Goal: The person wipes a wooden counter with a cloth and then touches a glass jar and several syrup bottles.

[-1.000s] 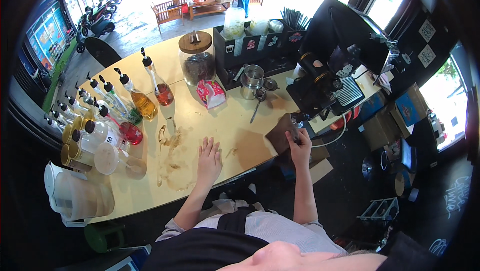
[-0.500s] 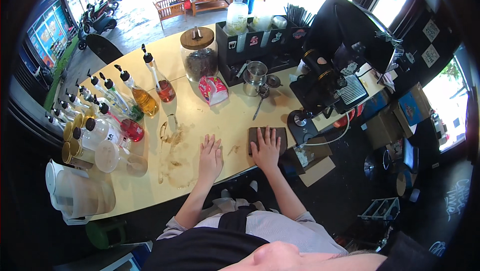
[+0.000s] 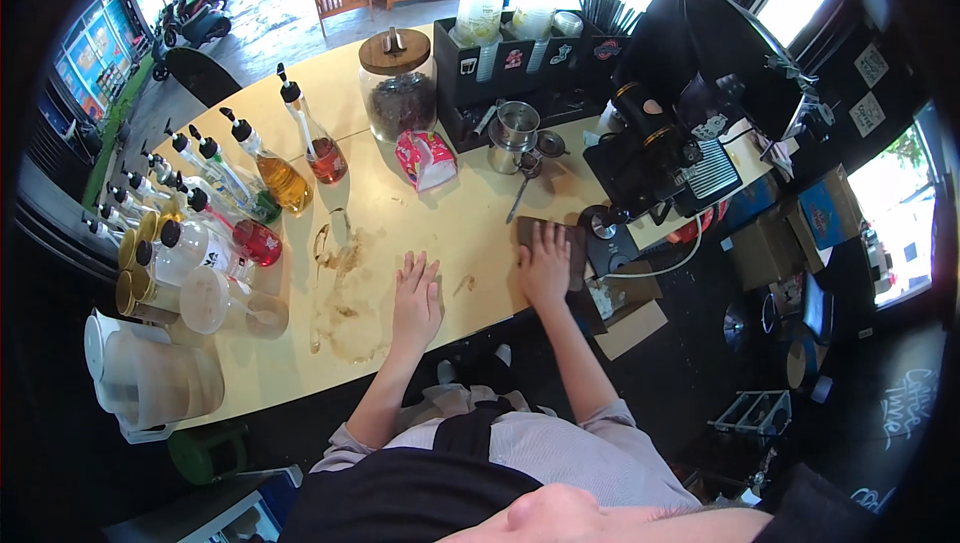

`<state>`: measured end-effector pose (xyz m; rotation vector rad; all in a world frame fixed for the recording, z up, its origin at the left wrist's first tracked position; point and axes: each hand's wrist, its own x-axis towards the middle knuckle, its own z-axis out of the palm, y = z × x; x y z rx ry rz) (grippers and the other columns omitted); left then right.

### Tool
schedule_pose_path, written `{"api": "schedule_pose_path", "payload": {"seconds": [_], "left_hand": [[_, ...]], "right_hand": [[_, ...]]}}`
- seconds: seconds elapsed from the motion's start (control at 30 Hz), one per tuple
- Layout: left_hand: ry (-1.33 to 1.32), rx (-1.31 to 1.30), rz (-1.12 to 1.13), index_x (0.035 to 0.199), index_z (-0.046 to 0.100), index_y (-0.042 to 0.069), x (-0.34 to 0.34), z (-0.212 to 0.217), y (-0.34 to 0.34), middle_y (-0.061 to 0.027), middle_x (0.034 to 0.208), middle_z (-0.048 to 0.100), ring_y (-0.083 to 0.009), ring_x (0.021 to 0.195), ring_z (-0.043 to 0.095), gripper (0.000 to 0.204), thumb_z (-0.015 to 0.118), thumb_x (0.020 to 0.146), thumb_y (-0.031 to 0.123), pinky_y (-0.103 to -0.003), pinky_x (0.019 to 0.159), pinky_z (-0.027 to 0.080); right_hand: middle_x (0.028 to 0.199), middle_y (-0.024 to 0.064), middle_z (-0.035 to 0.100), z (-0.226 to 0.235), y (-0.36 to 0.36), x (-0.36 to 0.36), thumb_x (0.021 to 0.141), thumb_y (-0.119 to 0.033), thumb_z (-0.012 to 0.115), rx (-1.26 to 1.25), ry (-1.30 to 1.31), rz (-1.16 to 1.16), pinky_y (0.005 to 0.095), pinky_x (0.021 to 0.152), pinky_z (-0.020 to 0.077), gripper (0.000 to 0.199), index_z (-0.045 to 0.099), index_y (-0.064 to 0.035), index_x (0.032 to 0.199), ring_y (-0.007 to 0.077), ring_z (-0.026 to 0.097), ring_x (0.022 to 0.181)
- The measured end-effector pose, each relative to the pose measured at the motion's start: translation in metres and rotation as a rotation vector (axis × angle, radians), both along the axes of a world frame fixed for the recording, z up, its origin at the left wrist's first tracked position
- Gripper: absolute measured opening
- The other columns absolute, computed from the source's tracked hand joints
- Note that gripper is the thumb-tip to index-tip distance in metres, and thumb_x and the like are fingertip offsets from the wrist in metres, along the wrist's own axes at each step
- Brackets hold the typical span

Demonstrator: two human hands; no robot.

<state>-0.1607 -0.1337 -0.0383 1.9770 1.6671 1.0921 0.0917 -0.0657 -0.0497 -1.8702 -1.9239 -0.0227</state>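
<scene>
My right hand lies flat with fingers spread on a dark brown folded cloth at the table's right end. The cloth is beside a round metal piece on a dark base. Palm down, my left hand rests on the bare tabletop, holding nothing. Left of it, a brown wet stain spreads over the yellow table. Between my hands there is a small brown smear. Beyond the cloth lies a spoon, close to a metal drip filter.
Pump bottles of syrup, a lidded pitcher and a clear tub line the left side. Farther back are a wood-lidded jar, a pink packet and a black cup organiser. A black machine stands right.
My right hand has slid the brown cloth to the right and slightly away, closer to the round metal piece. My left hand keeps its place on the table. The whole view has shifted slightly.
</scene>
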Motion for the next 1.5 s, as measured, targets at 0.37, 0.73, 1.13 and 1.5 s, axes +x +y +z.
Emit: {"api": "schedule_pose_path", "payload": {"seconds": [0.37,0.73,1.13,1.5], "left_hand": [[-0.002,-0.027,0.02,0.136,0.057,0.004,-0.002,-0.001,-0.002,-0.019,0.152,0.042,-0.0389,0.147,0.028,0.04,0.039,0.104,0.021,-0.055,0.12,0.021],[0.022,-0.019,0.017,0.135,0.058,0.003,-0.003,-0.004,0.0,-0.0203,0.152,0.042,-0.0407,0.148,0.026,0.041,0.038,0.104,0.022,-0.055,0.12,0.021],[0.017,-0.012,0.023,0.132,0.06,0.003,-0.004,0.0,-0.001,-0.0204,0.151,0.043,-0.0411,0.146,0.029,0.039,0.038,0.104,0.021,-0.054,0.119,0.022],[0.011,-0.024,-0.001,0.135,0.059,0.005,0.002,0.002,0.005,-0.0193,0.152,0.043,-0.041,0.147,0.028,0.041,0.037,0.105,0.023,-0.054,0.119,0.022]], "right_hand": [[0.154,0.0175,0.04,0.004,-0.045,-0.01,0.091,-0.02,0.061,0.035,0.061,0.241,0.0539,0.113,0.0318,0.05,0.056,-0.0185,0.141,0.0377,0.038,0.142],[0.125,0.0175,0.052,0.007,-0.014,-0.108,0.092,-0.029,0.057,-0.028,0.003,0.154,0.0475,0.091,0.0424,0.056,0.05,0.0001,0.139,0.0353,0.051,0.112],[0.128,0.0137,0.055,0.015,0.027,-0.075,0.093,-0.031,0.057,-0.035,-0.04,0.17,0.0477,0.093,0.0441,0.052,0.052,-0.0133,0.142,0.0334,0.052,0.116],[0.158,0.0168,0.035,0.014,0.033,0.005,0.097,-0.04,0.054,0.019,-0.049,0.004,0.0514,0.116,0.0289,0.057,0.046,-0.0213,0.15,0.0396,0.032,0.145]]}}
